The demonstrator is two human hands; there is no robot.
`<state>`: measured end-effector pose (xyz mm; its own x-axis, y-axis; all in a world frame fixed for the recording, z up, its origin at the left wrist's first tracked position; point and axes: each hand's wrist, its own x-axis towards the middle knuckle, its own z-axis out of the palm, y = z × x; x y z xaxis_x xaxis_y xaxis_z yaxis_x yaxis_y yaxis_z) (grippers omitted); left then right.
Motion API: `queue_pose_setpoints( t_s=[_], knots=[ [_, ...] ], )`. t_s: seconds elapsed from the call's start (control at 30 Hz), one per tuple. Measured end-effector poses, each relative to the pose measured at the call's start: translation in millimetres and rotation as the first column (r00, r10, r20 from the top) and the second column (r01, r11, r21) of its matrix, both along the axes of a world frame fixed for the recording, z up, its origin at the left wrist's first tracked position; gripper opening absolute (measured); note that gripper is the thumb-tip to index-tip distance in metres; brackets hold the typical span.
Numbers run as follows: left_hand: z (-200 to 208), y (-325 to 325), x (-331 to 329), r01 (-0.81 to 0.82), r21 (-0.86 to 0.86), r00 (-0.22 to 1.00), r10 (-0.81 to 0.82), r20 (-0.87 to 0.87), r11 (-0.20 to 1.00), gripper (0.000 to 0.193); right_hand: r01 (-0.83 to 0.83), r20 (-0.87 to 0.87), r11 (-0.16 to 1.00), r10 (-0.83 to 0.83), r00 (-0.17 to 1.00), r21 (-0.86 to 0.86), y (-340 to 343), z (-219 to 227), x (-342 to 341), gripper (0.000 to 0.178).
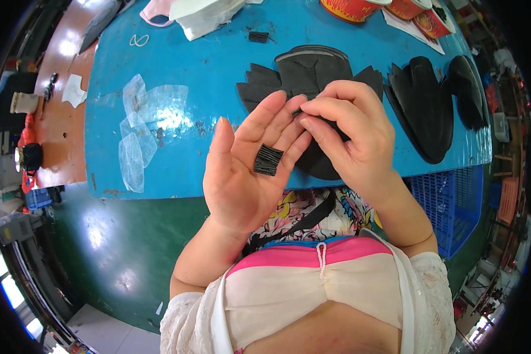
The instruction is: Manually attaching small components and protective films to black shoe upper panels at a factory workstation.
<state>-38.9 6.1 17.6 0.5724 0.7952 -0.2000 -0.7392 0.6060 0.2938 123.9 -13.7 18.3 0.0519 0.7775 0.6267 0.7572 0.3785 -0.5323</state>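
Observation:
My left hand [240,162] is held palm up over the near edge of the table, its fingers stretched out. On its palm lies a small bundle of black ribbed strips [268,160], side by side. Just past its fingertips, my right hand [355,133] pinches a small dark strip [297,112] between thumb and forefinger. Beneath both hands is a black flat cut-out piece [312,68] with notched edges, partly hidden by them. Another small black ribbed bundle [258,36] rests farther back on the table.
On the blue table [218,65] lie translucent sheet pieces [137,130] at left and more black cut pieces [422,112] at right. Red patterned bowls [353,8] and white bags [203,16] stand at the back. A blue crate [449,206] is below the right edge.

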Motion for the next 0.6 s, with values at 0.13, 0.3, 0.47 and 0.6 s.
queue_pose_setpoints(
  t_s=[0.13, 0.3, 0.47, 0.6],
  knots=[
    [-1, 1, 0, 0.027, 0.029, 0.999, -0.027, -0.023, 0.999, 0.071, -0.008, 0.194, 1.0, 0.008, 0.981, -0.002, 4, 7, 1, 0.015],
    [-2, 5, -2, 0.04, 0.031, 0.998, -0.042, 0.05, 0.999, 0.075, 0.018, 0.283, 0.999, -0.01, 0.959, -0.028, 6, 8, 2, 0.015],
    [-6, 6, -3, 0.091, -0.035, 0.989, -0.086, 0.123, 0.995, 0.081, -0.008, 0.415, 0.998, 0.03, 0.909, -0.055, 11, 2, 9, 0.014],
    [-4, 7, -7, 0.113, -0.043, 0.979, -0.104, 0.176, 0.993, 0.084, -0.112, 0.469, 0.994, 0.104, 0.877, -0.01, 11, 7, 14, 0.018]
  ],
)
